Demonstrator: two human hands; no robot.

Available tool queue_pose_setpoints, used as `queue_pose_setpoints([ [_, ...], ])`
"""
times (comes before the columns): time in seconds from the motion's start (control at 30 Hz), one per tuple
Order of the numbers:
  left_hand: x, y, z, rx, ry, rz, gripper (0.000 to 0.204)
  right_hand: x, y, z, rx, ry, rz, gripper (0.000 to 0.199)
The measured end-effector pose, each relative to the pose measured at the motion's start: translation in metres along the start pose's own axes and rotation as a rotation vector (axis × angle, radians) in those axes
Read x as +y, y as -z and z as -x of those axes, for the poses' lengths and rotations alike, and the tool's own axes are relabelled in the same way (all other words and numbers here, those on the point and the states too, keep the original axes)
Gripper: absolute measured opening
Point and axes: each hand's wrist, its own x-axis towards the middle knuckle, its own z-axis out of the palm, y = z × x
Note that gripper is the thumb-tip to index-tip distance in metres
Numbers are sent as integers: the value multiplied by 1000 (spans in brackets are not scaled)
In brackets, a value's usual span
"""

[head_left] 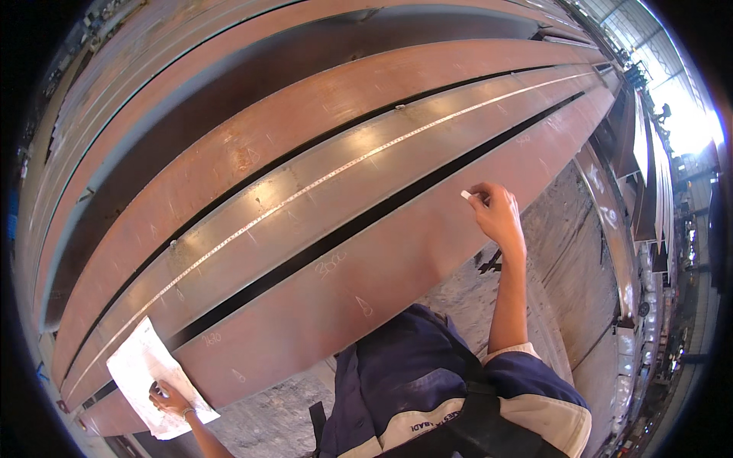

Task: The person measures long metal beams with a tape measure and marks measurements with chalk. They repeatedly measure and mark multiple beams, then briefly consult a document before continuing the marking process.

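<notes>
My right hand (496, 212) is raised over the nearest reddish-brown steel plate (397, 252), pinching a short white piece of chalk (465, 195) between thumb and fingers. Low on the left, my left hand (171, 399) rests with curled fingers on a white sheet of paper (145, 359), holding it against the plates. Faint markings on the paper are too small to make out. A pale tape measure (328, 176) lies stretched along the middle steel plate (298, 225). Chalk marks (330, 263) show on the plate between my hands.
Dark gaps (382, 204) run between the long plates. Beyond them lie a further plate (290, 107) and more stacked steel. Dusty ground (538, 282) lies beside me on the right, along with a long steel strip (607, 221). Bright light enters under the roof (637, 34).
</notes>
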Motion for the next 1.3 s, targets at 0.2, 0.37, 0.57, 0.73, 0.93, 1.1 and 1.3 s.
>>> queue_pose_setpoints([
  [0.2, 10, 5, 5, 57, -63, 22, 34, 47, 32, 55, 34, -97, 1, 26],
  [0.37, 30, 35, -16, -209, 20, -246, 36, 80, 50, 88, 38, -207, -63, 24],
  [0.57, 123, 82, 13, 148, 51, 249, 35, 104, 39, 95, 88, -218, -170, 24],
  [0.73, 259, 132, 132, 192, 29, 721, 19, 105, 29, 84, 100, -289, -230, 24],
  [0.93, 369, 171, 210, 42, 59, 647, 26, 139, 34, 55, 100, -219, -233, 24],
  [1.1, 399, 165, 224, 119, 79, 468, 34, 196, 37, 33, 40, -173, -279, 18],
  [1.3, 403, 166, 225, 202, 96, 361, 43, 257, 44, 17, -17, -162, -294, 16],
])
